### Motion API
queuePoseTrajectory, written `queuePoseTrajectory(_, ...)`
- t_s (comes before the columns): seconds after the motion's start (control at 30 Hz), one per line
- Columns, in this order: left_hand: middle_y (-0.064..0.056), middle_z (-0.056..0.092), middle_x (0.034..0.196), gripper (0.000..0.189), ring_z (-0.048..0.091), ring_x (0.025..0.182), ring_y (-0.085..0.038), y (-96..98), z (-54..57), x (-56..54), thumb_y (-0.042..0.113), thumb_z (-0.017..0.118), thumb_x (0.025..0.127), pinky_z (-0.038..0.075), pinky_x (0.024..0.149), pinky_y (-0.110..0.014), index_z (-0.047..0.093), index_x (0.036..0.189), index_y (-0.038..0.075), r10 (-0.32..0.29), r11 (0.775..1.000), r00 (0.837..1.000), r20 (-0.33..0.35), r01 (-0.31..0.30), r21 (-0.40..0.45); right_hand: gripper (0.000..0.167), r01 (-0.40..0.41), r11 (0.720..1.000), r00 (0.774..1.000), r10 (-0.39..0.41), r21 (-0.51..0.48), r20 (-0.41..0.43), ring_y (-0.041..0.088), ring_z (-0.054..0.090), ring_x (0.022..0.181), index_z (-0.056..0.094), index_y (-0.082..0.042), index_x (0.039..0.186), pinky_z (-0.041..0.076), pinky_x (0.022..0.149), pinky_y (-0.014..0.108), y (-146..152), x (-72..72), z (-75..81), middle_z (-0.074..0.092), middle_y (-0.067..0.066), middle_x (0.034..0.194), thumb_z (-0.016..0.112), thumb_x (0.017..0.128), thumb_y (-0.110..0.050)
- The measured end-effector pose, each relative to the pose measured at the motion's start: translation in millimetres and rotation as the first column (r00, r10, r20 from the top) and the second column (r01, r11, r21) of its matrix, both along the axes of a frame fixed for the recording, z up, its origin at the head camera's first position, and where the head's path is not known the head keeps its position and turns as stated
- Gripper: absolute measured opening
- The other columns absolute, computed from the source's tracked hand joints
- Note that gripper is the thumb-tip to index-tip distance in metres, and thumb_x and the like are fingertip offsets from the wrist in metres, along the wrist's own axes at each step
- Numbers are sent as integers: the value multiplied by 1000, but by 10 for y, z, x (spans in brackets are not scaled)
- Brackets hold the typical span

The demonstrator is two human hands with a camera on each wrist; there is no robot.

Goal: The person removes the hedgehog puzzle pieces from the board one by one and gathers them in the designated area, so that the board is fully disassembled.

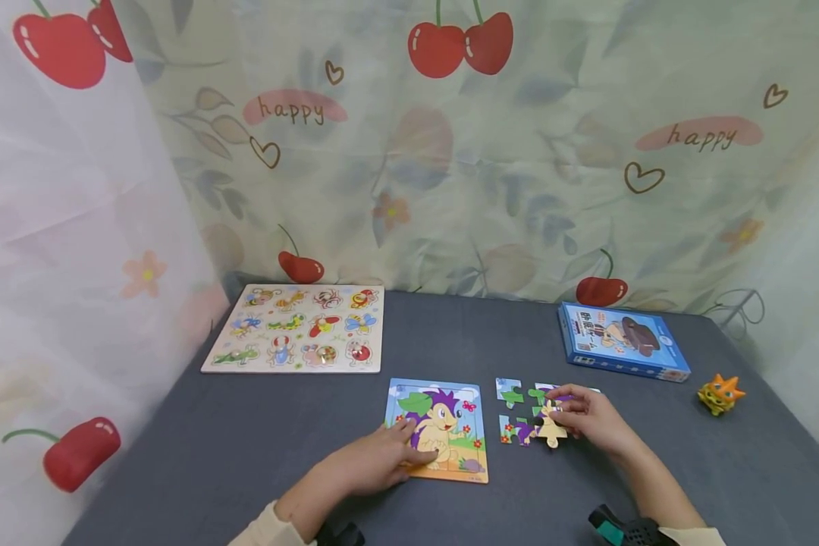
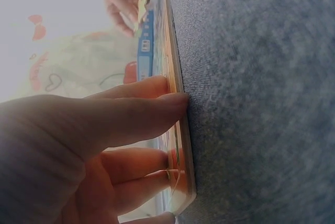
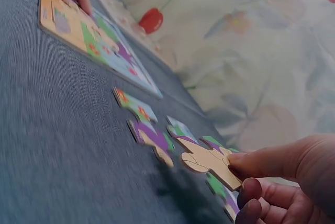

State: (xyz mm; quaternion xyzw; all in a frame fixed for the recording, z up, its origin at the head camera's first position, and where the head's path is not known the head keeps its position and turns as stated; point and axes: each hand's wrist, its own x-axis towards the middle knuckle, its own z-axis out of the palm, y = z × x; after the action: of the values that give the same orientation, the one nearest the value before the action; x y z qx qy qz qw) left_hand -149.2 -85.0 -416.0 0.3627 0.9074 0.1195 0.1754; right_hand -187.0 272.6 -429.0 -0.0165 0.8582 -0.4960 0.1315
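My left hand (image 1: 375, 459) rests on a square picture puzzle (image 1: 469, 447) showing a purple-spiked hedgehog. In the left wrist view its fingertips touch the board's face, and the thumb lies along the board's near edge (image 2: 172, 51). Between thumb and fingers, my right hand (image 1: 592, 422) pinches a beige jigsaw piece (image 3: 201, 160) with some purple on it. That piece is held over other loose jigsaw pieces, among them a blue and green one (image 1: 508, 388) and one with red flowers and purple (image 3: 137, 106). Part of the loose group is hidden behind the right hand.
A wooden board of insect pictures (image 1: 300, 327) lies at the back left of the grey table (image 1: 444, 334). Farther back on the right is a blue box (image 1: 621, 341), with a small orange and yellow toy figure (image 1: 720, 395) beside it. Printed curtains (image 1: 539, 189) hang around the table.
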Motion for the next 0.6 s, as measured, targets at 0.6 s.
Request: queuePoseTrajectory(0.6, -14, 38, 147, 44, 28, 140, -30, -11, 20, -10, 16, 61, 90, 30, 110, -48, 55, 129, 34, 22, 1000, 999, 34, -22, -1, 43, 58, 998, 996, -59, 22, 66, 10, 48, 56, 52, 3, 122, 44, 51, 24, 162, 84, -164, 62, -2, 75, 64, 88, -21)
